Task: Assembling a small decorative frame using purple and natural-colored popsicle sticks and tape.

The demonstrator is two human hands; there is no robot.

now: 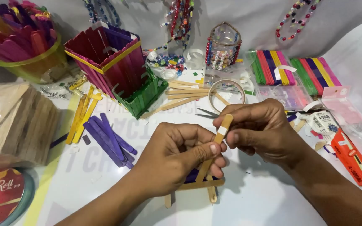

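fingers (214,147) of both hands pinching plain craft stick (222,129), scissors (208,113) behind, purple sticks (109,140) left

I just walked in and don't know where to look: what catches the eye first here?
At centre, the left hand and right hand pinch a plain wooden craft stick above a small stick frame on the white table. Behind, at upper left, stands a bright box of red, purple and green sticks. A tub of coloured sticks fills the far left corner.
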